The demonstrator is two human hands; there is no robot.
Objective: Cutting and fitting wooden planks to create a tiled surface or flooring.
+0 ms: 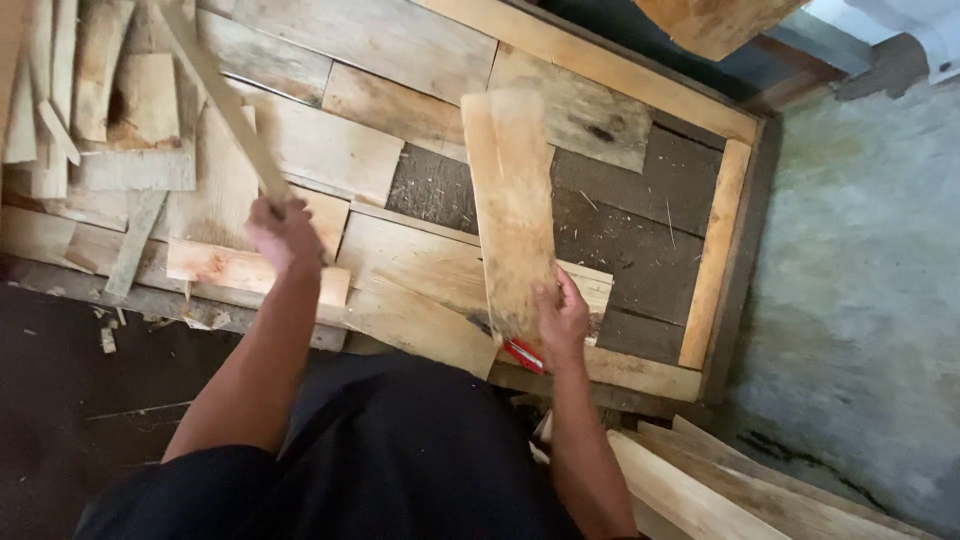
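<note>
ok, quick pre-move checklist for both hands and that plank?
1. Right hand grips the plank at its lower end: ok.
2. Left hand closed on the thin stick: ok.
3. Plank flat in the wooden frame: not ok, it is tilted up.
4. Red tool clear of the right hand: not ok, it lies just below it.
5. Stick steady: cannot tell, blurred.

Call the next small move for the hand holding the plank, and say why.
Probably lower the plank flat into the dark uncovered patch of the frame. The right hand grips its near end and it stands tilted above the laid boards, right beside that patch. The left hand holds a thin slat raised, clear of the spot.
</note>
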